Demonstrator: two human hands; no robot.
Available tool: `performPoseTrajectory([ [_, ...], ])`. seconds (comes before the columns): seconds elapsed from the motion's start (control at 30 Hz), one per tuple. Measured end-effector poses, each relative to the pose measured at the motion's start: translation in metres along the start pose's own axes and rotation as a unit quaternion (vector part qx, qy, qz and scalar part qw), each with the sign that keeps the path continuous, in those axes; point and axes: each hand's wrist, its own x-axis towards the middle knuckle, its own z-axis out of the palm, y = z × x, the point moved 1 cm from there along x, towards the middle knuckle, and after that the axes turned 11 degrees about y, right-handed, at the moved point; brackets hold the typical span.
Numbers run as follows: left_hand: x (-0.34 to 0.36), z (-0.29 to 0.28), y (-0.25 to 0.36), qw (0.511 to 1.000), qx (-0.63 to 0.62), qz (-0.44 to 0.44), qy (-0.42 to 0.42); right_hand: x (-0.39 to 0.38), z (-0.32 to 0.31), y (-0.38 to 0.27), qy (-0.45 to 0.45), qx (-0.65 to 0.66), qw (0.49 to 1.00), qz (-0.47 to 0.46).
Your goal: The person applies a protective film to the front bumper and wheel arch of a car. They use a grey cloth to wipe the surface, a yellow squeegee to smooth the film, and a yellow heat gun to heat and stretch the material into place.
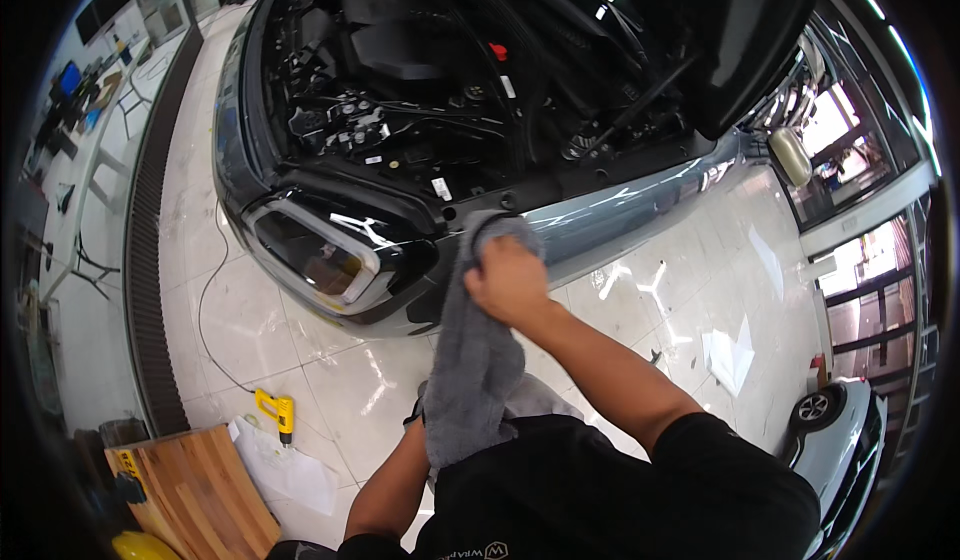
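A thick grey towel [470, 380] hangs from the front corner of a grey-blue car [640, 210] down toward my body. My right hand [508, 278] is closed on the towel's upper part, holding it against the fender edge beside the open engine bay [390, 100]. To the left of the towel is the car's headlight [318, 252], with a glossy black panel around it. My left forearm [392, 480] reaches up under the towel's lower end. The towel covers most of my left hand, so its fingers are hidden.
The raised hood [770, 30] hangs over the far right. A yellow heat gun [275, 415] lies on the floor, its cord trailing toward the car. Beside it are white sheets [290, 470] and a wooden board [195, 495]. More white film [728, 355] lies to the right.
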Motion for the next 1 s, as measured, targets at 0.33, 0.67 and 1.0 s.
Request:
performPoseTrajectory([
  [0.33, 0.001, 0.023, -0.018, 0.996, -0.061, 0.062, 0.015, -0.002, -0.006, -0.005, -0.022, -0.075, 0.994, -0.075],
  [0.67, 0.003, 0.015, -0.036, 0.993, -0.102, 0.046, 0.032, 0.004, -0.001, -0.013, -0.027, -0.006, 1.000, -0.004],
  [1.0, 0.001, 0.024, -0.042, 0.990, -0.134, 0.034, 0.027, -0.006, -0.002, -0.012, -0.056, -0.117, 0.984, -0.123],
])
